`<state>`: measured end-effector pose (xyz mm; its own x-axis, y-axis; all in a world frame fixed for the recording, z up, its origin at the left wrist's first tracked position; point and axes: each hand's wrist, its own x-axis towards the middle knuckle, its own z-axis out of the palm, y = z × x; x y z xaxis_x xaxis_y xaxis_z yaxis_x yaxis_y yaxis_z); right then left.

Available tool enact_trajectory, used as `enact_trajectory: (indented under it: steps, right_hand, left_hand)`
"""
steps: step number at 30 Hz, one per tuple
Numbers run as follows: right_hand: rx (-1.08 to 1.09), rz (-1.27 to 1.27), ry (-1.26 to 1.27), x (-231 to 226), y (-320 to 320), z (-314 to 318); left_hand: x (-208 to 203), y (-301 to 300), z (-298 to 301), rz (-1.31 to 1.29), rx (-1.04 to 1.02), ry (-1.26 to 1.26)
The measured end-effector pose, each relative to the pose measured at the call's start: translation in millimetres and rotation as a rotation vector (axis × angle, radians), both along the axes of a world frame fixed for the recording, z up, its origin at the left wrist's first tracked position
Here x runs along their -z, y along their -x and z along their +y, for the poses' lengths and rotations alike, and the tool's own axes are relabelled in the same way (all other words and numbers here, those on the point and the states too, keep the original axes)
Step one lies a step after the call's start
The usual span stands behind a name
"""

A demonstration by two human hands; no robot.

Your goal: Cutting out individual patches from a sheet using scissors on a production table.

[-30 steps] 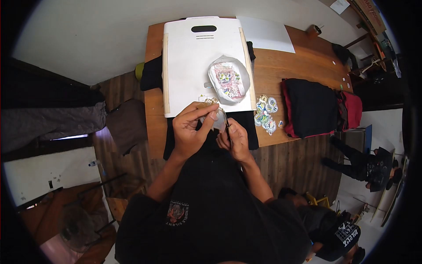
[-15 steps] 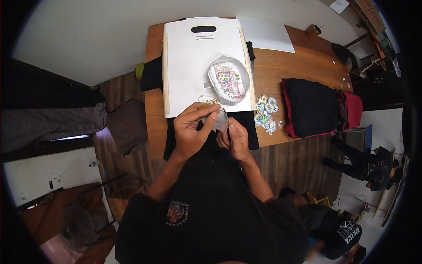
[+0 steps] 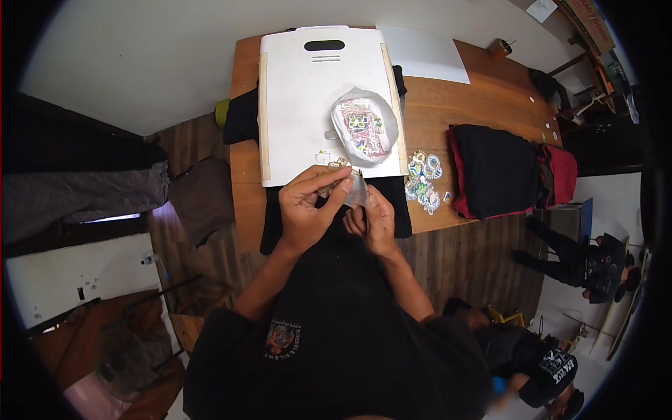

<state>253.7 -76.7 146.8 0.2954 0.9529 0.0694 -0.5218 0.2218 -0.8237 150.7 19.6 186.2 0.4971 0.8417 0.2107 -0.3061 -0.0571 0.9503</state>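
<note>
Between my hands, above the near edge of a white board (image 3: 297,105), is a small translucent film piece (image 3: 358,192). Thumb and fingers of my left hand (image 3: 306,206) pinch its upper left side. My right hand (image 3: 379,224) is closed on its lower right edge. A brownish printed piece (image 3: 337,163) shows just beyond my left fingertips; whether that hand holds it too I cannot make out. On the board stands a white open bag (image 3: 389,126) with rolled-down sides, full of colourful printed pieces (image 3: 360,124).
Right of the board, several cut-out stickers (image 3: 423,180) lie heaped on the wooden table (image 3: 434,105). Folded black and red cloth (image 3: 493,171) sits farther right. A white sheet (image 3: 423,56) and a brown cup (image 3: 500,49) are at the back. Other people (image 3: 595,269) are at the right.
The film has turned slightly between my fingers, and its upper edge now stands out more. Both hands have shifted only a little and keep their grip.
</note>
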Motion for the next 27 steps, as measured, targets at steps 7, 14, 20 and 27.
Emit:
enact_trajectory:
  steps: [7, 14, 20, 27]
  right_hand:
    - [0.006, -0.030, -0.036, 1.0, 1.2, 2.6]
    - [0.011, -0.037, -0.029, 0.0, 1.6, 2.8]
    - [0.000, -0.013, 0.003, -4.0, 0.2, 0.8]
    - [-0.054, -0.021, 0.041, -1.9, -6.1, -6.7]
  left_hand:
    - [0.7, 0.1, -1.2, -0.005, -0.011, 0.006]
    - [-0.1, 0.3, -1.5, -0.010, 0.000, 0.002]
    - [-1.2, -0.2, -1.6, -0.037, -0.001, 0.026]
    - [0.4, 1.0, -2.7, -0.065, -0.020, 0.037]
